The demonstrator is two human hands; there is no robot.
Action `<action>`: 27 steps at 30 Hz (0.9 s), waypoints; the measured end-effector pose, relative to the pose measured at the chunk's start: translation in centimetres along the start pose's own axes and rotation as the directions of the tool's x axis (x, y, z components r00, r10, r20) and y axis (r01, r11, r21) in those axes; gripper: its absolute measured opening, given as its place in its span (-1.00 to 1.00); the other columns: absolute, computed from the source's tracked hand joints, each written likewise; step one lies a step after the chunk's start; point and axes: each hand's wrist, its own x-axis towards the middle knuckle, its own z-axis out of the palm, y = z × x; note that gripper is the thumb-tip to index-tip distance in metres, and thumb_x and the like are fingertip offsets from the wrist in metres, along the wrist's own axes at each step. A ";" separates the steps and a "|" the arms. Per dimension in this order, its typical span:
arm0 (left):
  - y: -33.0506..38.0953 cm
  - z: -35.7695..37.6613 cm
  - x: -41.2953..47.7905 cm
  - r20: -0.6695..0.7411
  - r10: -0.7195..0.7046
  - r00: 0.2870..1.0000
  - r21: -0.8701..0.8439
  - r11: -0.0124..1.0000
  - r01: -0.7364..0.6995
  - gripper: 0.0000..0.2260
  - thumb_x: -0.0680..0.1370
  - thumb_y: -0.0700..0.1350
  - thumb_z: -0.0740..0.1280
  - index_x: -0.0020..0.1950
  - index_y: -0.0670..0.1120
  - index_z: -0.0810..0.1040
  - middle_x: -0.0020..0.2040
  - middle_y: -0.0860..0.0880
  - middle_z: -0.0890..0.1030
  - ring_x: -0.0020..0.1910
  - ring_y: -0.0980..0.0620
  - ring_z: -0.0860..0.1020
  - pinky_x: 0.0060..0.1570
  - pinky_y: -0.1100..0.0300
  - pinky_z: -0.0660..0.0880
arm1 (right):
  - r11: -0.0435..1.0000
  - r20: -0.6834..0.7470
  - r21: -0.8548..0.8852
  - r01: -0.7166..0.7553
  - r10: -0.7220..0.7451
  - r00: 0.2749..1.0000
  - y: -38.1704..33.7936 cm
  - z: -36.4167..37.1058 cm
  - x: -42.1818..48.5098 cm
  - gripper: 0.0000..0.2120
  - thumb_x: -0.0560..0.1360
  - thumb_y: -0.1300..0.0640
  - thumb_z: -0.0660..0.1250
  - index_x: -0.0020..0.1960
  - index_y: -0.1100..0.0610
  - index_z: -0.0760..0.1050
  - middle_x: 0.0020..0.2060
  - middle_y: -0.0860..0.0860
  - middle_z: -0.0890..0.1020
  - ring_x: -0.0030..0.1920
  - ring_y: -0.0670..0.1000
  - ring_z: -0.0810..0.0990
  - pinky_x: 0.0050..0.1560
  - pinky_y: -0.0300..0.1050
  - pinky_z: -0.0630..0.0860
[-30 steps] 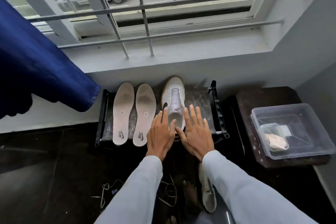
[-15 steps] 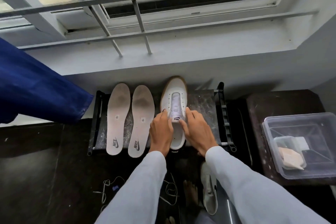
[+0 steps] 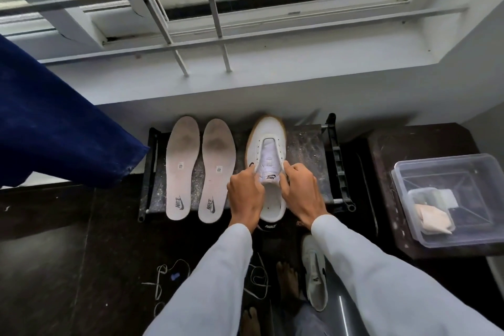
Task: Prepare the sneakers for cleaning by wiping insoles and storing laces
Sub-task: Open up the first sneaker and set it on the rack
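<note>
On top of the low black rack (image 3: 308, 150) under the window, a laceless white sneaker (image 3: 266, 131) stands toe toward the wall, and both hands are on it. The left hand (image 3: 245, 194) pinches the left edge of the throat beside the tongue. The right hand (image 3: 301, 191) pinches the right edge, fingers curled and thumbs tucked in toward the opening. Both wrists come in low and straight from the near side of the rack.

The step in hand looks like spreading or settling this stripped sneaker. Two insoles (image 3: 182, 166) already lie side by side at the rack's left end, grey with wear at the forefoot, so I judge wiping them not yet done.

The next move likely calls for letting go and reaching right of the rack, where a clear container (image 3: 447, 169) holds a folded cloth (image 3: 433, 219). Loose laces (image 3: 163, 278) lie on the floor in front of the rack, near the second sneaker (image 3: 315, 273), and need gathering.
</note>
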 end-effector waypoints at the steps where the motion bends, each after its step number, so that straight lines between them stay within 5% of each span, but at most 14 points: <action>1: -0.1 -0.4 -0.8 -0.007 0.003 1.000 -0.020 1.000 -0.003 -0.82 0.57 -0.22 0.24 -0.14 -0.22 0.61 -0.23 -0.23 0.67 -0.22 -0.30 0.58 -0.21 -0.06 0.52 | 1.000 -0.014 0.013 0.003 -0.003 1.000 -0.2 -0.2 -0.8 -0.81 0.60 0.14 0.16 0.09 0.20 0.48 -0.22 0.08 0.48 -0.27 0.09 0.48 -0.27 -0.09 0.44; 6: -1.1 -2.4 -6.1 -0.014 0.009 1.000 -0.135 0.991 -0.011 -0.85 0.55 -0.20 0.29 -0.10 -0.18 0.65 -0.23 -0.21 0.68 -0.21 -0.29 0.59 -0.20 -0.04 0.55 | 0.997 -0.085 0.074 0.022 -0.016 0.996 -1.2 -0.8 -6.3 -0.71 0.60 0.16 0.19 0.26 0.21 0.50 -0.24 0.06 0.48 -0.27 0.05 0.48 -0.22 -0.02 0.51; 12: -2.4 -4.9 -14.2 0.011 -0.029 1.000 -0.259 0.965 0.031 -0.84 0.56 -0.13 0.34 0.04 -0.07 0.71 -0.15 -0.13 0.73 -0.13 -0.17 0.65 -0.21 0.23 0.45 | 0.988 -0.172 0.151 0.038 -0.012 0.985 -2.2 -1.7 -14.9 -0.73 0.58 0.15 0.25 0.25 0.12 0.54 -0.26 -0.02 0.47 -0.29 -0.05 0.48 -0.23 -0.18 0.47; 17: -4.6 -4.7 -21.7 0.033 -0.055 0.998 -0.344 0.937 0.063 -0.81 0.55 -0.07 0.38 0.11 -0.04 0.71 -0.17 -0.03 0.74 -0.16 -0.04 0.69 -0.11 0.11 0.63 | 0.984 -0.221 0.176 0.038 0.002 0.975 -1.1 -1.0 -23.1 -0.72 0.57 0.19 0.31 0.27 0.12 0.55 -0.23 -0.05 0.50 -0.26 -0.14 0.49 -0.18 -0.38 0.42; 27: -10.7 2.6 -31.9 0.215 -0.273 0.938 -0.257 0.910 0.324 -0.77 0.50 0.04 0.39 0.14 0.10 0.68 -0.08 0.13 0.73 -0.12 0.16 0.68 -0.10 0.14 0.65 | 0.976 0.018 0.187 -0.113 0.112 0.994 6.4 6.5 -33.1 -0.70 0.55 0.13 0.28 0.26 0.12 0.56 -0.22 -0.11 0.48 -0.24 -0.20 0.49 -0.20 -0.41 0.41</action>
